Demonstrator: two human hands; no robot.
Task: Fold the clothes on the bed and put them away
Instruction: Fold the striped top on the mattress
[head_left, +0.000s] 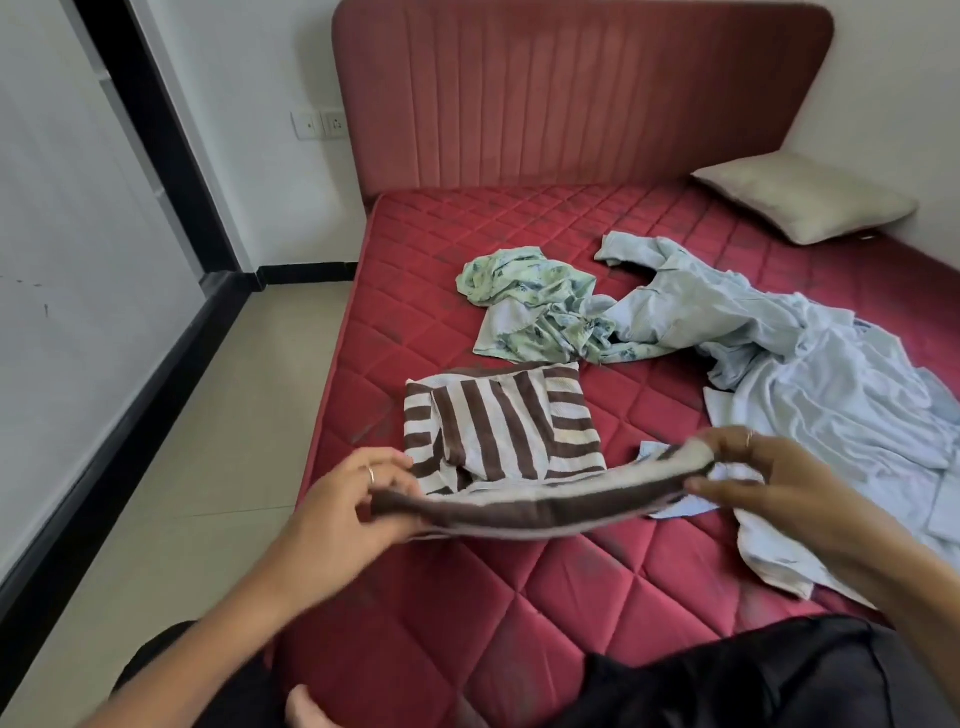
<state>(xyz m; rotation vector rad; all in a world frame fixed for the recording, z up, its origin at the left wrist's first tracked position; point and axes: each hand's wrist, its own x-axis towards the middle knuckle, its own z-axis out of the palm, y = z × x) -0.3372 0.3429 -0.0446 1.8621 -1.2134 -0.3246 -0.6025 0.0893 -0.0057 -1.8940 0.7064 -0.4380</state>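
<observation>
The left hand (353, 499) pinches one end of a brown-and-white striped top (498, 441), thumb and fingers curled round the folded edge. The right hand (763, 478) grips the other end of that same edge, fingers wrapped over it and the thumb beneath. Between the two hands the edge is lifted off the mattress (519, 623) and sags a little in the middle — the rest of the top lies flat on the quilted red surface just beyond it, already partly folded into a rough square. Each hand wears a ring.

Further up the bed, a crumpled green floral garment (530, 301) lies in a heap. Its right side touches a pale blue shirt (753, 332), which sprawls unfolded across the right part of the mattress and runs down past the right hand; a corner of it shows under the lifted striped edge.

A beige pillow (805, 202) sits in the far right corner against the red padded headboard (571, 93). The person's legs, in black trousers (753, 680), rest on the near edge of the mattress — a bare foot (306, 709) shows at the bottom. To the left are a tiled floor (197, 441) and a white wall with two sockets (322, 123).
</observation>
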